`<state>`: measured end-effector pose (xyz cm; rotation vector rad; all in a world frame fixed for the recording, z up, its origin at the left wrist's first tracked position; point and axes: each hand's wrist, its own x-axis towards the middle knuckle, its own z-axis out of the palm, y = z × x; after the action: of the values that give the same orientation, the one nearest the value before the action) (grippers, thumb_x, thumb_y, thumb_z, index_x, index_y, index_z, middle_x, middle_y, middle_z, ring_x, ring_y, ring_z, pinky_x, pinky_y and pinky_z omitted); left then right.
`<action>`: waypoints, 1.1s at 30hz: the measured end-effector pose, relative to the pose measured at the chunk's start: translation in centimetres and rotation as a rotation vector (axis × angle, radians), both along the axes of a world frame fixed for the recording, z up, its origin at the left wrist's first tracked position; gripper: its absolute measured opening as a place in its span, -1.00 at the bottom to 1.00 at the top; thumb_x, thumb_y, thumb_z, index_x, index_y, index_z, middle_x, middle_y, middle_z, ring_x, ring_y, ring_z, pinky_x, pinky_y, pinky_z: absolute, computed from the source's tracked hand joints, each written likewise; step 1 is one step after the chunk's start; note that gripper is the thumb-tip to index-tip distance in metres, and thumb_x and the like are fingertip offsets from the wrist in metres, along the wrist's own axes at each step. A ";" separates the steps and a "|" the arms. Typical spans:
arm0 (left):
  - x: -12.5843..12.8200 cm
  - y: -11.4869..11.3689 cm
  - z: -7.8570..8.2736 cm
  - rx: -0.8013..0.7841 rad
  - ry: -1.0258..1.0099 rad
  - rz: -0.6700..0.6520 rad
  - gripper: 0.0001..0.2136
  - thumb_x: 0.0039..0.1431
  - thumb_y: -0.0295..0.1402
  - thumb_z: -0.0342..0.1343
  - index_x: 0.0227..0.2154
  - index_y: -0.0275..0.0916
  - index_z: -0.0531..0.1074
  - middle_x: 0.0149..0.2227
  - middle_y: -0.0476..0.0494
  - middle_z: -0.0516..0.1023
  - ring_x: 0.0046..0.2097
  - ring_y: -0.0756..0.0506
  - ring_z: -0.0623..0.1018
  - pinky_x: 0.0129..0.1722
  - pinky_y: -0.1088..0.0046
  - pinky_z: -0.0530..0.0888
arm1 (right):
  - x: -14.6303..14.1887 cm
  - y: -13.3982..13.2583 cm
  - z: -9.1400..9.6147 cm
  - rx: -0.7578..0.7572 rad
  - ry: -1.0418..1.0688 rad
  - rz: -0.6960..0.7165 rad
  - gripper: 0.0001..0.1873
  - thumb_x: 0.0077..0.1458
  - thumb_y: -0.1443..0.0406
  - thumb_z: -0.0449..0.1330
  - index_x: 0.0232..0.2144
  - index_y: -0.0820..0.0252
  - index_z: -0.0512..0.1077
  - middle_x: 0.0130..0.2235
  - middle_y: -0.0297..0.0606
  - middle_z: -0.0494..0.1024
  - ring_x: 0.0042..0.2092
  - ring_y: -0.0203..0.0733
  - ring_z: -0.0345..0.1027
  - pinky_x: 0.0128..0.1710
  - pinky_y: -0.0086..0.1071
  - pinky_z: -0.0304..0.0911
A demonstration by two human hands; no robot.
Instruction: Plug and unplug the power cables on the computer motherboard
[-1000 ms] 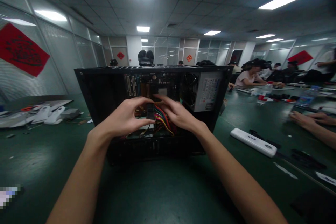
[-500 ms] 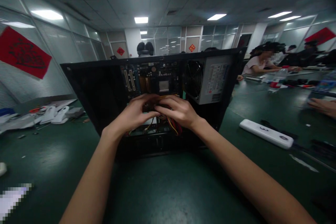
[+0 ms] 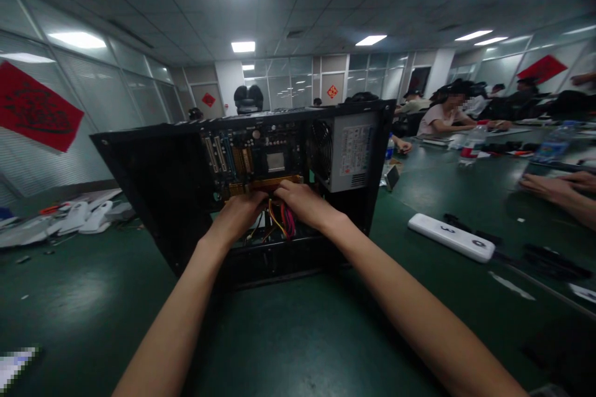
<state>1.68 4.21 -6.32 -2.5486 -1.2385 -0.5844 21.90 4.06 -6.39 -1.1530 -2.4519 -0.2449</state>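
Note:
An open black computer case (image 3: 139, 180) stands on the green table in front of me. Inside it are a motherboard (image 3: 300, 152) with a bare square chip (image 3: 276, 162) and a grey power supply (image 3: 351, 155) with a fan at the right. Both my hands reach into the lower middle of the case, just below the motherboard's chip. My right hand (image 3: 305, 203) is closed at the top of a bundle of yellow, red and pink cables (image 3: 287, 222). My left hand (image 3: 239, 216) is closed beside it, fingertips nearly meeting the right; what it pinches is hidden.
A white power strip (image 3: 451, 237) lies right of the case, with dark cords near it. White plastic parts (image 3: 88, 217) are piled at the left. Bottles (image 3: 474, 144) and another person's hands (image 3: 559, 192) are at the right. Another person (image 3: 449, 115) sits farther back.
My hands have gone lower and their fingers have drawn together, uncovering a brown-orange strip below the chip and more of the cables. The case sits farther left and lower in view.

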 end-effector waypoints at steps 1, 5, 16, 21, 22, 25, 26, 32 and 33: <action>0.1 0.0 -0.2 -0.007 -0.003 0.002 -0.79 0.32 -0.39 0.01 -0.07 -0.19 0.48 -0.08 -0.23 0.61 -0.01 -0.23 0.59 0.03 0.22 0.48 | 0.2 0.2 0.0 0.000 -0.016 -0.034 -0.74 0.29 0.42 0.00 -0.10 0.26 0.45 -0.05 -0.09 0.46 -0.07 -0.14 0.40 -0.11 -0.35 0.25; 0.4 0.3 -0.5 -0.024 0.004 -0.006 -0.76 0.34 -0.41 -0.04 -0.06 -0.19 0.48 -0.06 -0.23 0.60 -0.01 -0.21 0.59 0.00 0.25 0.48 | 1.1 0.8 0.0 0.018 -0.068 -0.150 -0.81 0.22 0.39 0.10 -0.14 0.30 0.47 -0.04 -0.05 0.46 -0.02 -0.08 0.38 -0.11 -0.33 0.28; 1.1 2.9 -0.5 -0.072 0.166 -0.047 -0.68 0.27 -0.49 -0.04 -0.05 -0.13 0.54 -0.05 -0.19 0.55 -0.09 -0.14 0.58 -0.14 0.38 0.48 | 0.8 1.2 -1.0 0.013 -0.138 -0.123 -0.76 0.22 0.25 0.17 -0.12 0.27 0.48 -0.06 -0.06 0.49 -0.03 -0.03 0.42 -0.18 -0.31 0.34; 0.9 4.0 -1.6 -0.071 0.085 -0.077 -0.70 0.29 -0.40 -0.02 -0.06 -0.13 0.57 -0.09 -0.20 0.55 -0.11 -0.14 0.57 -0.12 0.37 0.48 | 0.7 1.2 -1.1 -0.015 -0.131 -0.114 -0.76 0.23 0.28 0.15 -0.09 0.28 0.47 -0.04 -0.05 0.47 -0.02 -0.05 0.40 -0.14 -0.32 0.31; 0.9 4.2 -1.7 -0.068 0.089 -0.082 -0.70 0.29 -0.40 -0.02 -0.05 -0.14 0.57 -0.09 -0.21 0.55 -0.11 -0.15 0.57 -0.11 0.36 0.48 | 0.7 1.2 -1.2 -0.018 -0.127 -0.102 -0.77 0.25 0.32 0.12 -0.09 0.29 0.47 -0.05 -0.05 0.47 -0.02 -0.06 0.40 -0.13 -0.33 0.30; 1.1 4.4 -1.8 -0.065 0.108 -0.073 -0.69 0.29 -0.39 -0.02 -0.05 -0.14 0.58 -0.10 -0.21 0.55 -0.11 -0.16 0.57 -0.11 0.35 0.47 | 0.8 1.4 -1.7 -0.019 -0.125 -0.055 -0.74 0.26 0.42 0.04 -0.08 0.32 0.47 -0.07 -0.06 0.47 -0.04 -0.09 0.40 -0.10 -0.34 0.27; 1.2 4.4 -1.8 -0.063 0.114 -0.063 -0.69 0.28 -0.40 -0.02 -0.06 -0.14 0.58 -0.10 -0.21 0.55 -0.11 -0.16 0.57 -0.11 0.35 0.47 | 0.8 1.6 -1.9 -0.014 -0.126 -0.043 -0.73 0.25 0.44 0.03 -0.08 0.33 0.47 -0.07 -0.05 0.46 -0.05 -0.09 0.40 -0.10 -0.33 0.27; 1.4 4.0 -1.9 -0.037 0.109 -0.043 -0.71 0.27 -0.41 -0.01 -0.08 -0.16 0.59 -0.11 -0.20 0.54 -0.10 -0.14 0.56 -0.11 0.37 0.47 | 0.9 1.7 -2.2 0.027 -0.103 -0.044 -0.73 0.22 0.46 0.03 -0.12 0.35 0.48 -0.08 -0.02 0.45 -0.06 -0.04 0.39 -0.12 -0.30 0.26; 1.3 4.0 -1.9 -0.036 0.103 -0.048 -0.71 0.28 -0.41 -0.01 -0.08 -0.16 0.59 -0.11 -0.20 0.55 -0.11 -0.13 0.56 -0.12 0.38 0.47 | 0.9 1.7 -2.2 0.028 -0.100 -0.052 -0.73 0.22 0.46 0.03 -0.12 0.35 0.48 -0.09 -0.02 0.45 -0.08 -0.05 0.39 -0.14 -0.30 0.26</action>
<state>2.99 8.23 -8.24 -2.6086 -1.1666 -0.4389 22.81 5.75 -8.62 -1.2208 -2.4986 -0.3592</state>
